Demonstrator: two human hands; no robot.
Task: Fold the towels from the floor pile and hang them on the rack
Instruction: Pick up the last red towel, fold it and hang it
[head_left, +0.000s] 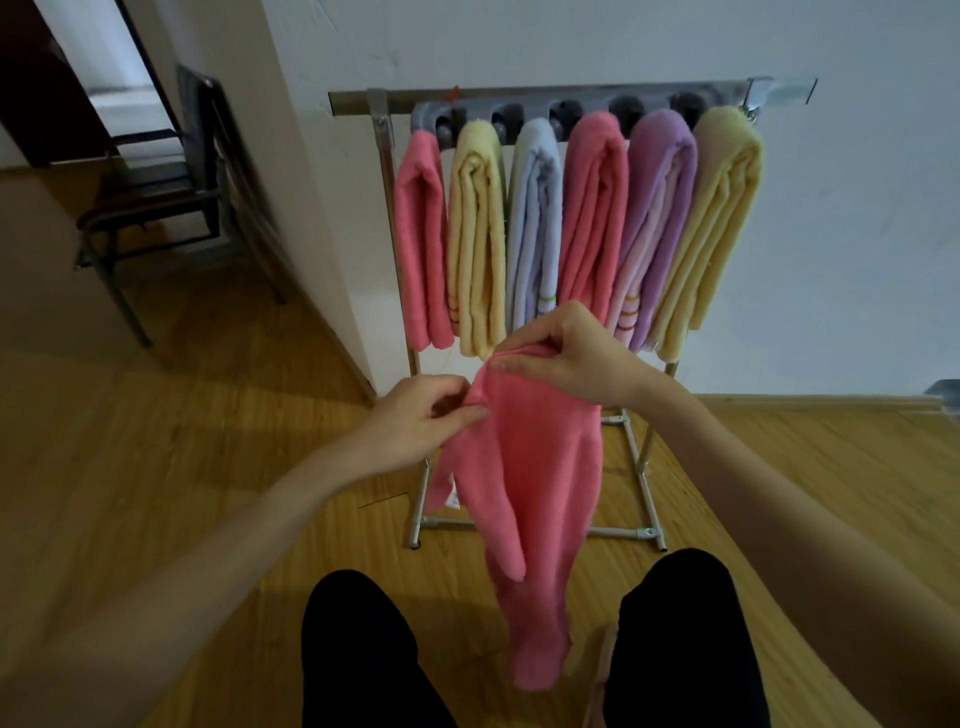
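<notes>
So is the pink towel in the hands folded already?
Not neatly: the pink towel hangs loose and bunched, pinched at its top by the left hand and right hand.

Left hand: left hand (421, 415) pinches the top edge of the pink towel (524, 493).
Right hand: right hand (576, 353) pinches the same edge, higher up.
Towel: hangs down between the knees.
Rack: metal rack (387, 156) by the wall carries six folded towels side by side, pink, yellow, pale blue, pink, purple, yellow.
Floor: wood floor (208, 441); dark chair (156, 197) at left.
</notes>
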